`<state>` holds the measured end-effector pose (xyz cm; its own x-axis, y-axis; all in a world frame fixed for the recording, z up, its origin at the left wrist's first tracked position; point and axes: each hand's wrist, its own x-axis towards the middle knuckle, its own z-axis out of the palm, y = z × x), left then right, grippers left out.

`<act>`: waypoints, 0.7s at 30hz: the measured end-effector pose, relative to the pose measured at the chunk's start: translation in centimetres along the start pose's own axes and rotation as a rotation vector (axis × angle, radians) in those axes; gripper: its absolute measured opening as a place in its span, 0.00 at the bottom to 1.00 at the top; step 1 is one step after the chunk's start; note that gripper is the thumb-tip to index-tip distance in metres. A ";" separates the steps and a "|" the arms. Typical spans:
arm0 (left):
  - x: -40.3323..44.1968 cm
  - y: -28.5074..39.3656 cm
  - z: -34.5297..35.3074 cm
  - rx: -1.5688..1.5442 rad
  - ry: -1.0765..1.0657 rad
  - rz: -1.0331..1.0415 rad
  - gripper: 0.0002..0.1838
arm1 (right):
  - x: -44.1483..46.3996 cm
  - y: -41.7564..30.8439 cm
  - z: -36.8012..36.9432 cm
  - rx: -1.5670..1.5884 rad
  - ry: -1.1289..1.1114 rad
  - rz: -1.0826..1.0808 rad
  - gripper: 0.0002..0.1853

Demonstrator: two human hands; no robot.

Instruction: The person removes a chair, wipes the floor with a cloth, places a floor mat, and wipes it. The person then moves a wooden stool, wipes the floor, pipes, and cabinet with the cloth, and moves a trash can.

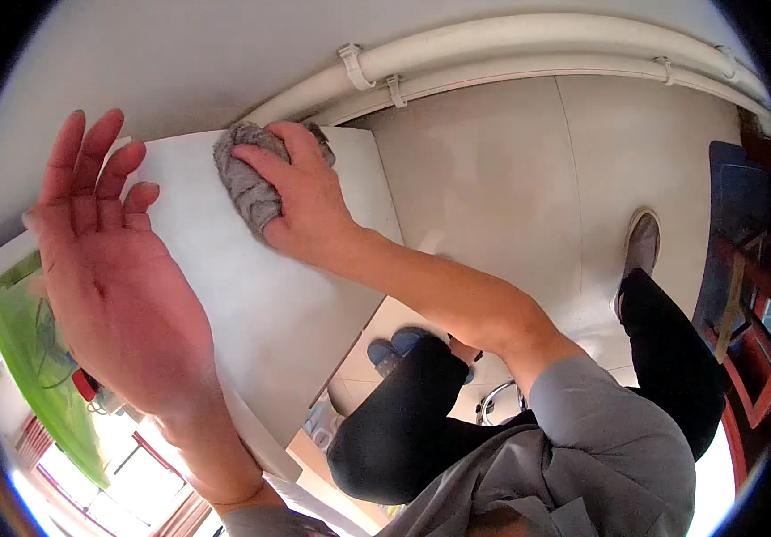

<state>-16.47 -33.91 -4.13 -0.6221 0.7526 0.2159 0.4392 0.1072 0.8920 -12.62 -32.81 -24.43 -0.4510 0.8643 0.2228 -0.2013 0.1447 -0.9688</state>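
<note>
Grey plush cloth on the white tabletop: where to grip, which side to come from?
Grip the grey plush cloth by its bunched middle, from above and the open-floor side, as the right hand does. It's wadded, so there is likely loose bulk to close on; the round cream pipes run past the far side of the flat white tabletop, probably making that approach tighter.

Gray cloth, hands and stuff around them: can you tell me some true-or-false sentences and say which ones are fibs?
1. The right hand holds the gray cloth. True.
2. The left hand is curled into a fist. False: it is open, palm showing.
3. The pipes are bright red. False: they are pale, nearly white.
4. The tabletop is white. True.
5. The left hand holds a second cloth. False: it holds nothing.
</note>
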 end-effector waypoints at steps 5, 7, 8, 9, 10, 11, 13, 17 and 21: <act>-0.2 0.4 0.9 -0.054 0.051 -0.039 0.35 | -2.8 14.6 0.4 -0.170 0.057 0.317 0.37; 0.0 0.4 1.3 -0.011 0.073 -0.002 0.36 | -4.8 21.5 -0.8 -0.193 -0.026 0.488 0.37; 0.0 0.4 1.3 0.030 0.095 0.026 0.37 | -4.4 21.8 -1.1 -0.191 -0.032 0.492 0.37; -0.1 0.5 1.3 0.034 0.099 0.020 0.37 | -4.0 21.5 -1.5 -0.209 -0.062 0.535 0.34; 0.0 0.5 1.3 0.060 0.082 0.058 0.37 | -3.9 21.0 -1.8 -0.230 -0.092 0.577 0.31; 0.1 0.5 1.3 0.086 0.064 0.097 0.37 | -4.5 19.2 -1.8 -0.221 -0.092 0.534 0.32; 0.1 0.6 1.5 0.099 0.065 0.122 0.37 | -6.3 11.4 -1.0 -0.175 -0.068 0.416 0.33; -0.2 1.0 2.1 0.032 0.097 0.025 0.36 | -11.0 -0.8 -1.6 -0.077 -0.143 0.137 0.33; -1.4 3.4 3.8 0.083 0.119 -0.143 0.33 | -14.4 6.2 -1.7 -0.083 -0.135 0.229 0.35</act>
<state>-11.64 -32.09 -2.90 -0.7520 0.6444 0.1388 0.3895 0.2644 0.8823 -5.93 -43.57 -33.80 -0.5897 0.8076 0.0044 -0.0113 -0.0029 -0.9999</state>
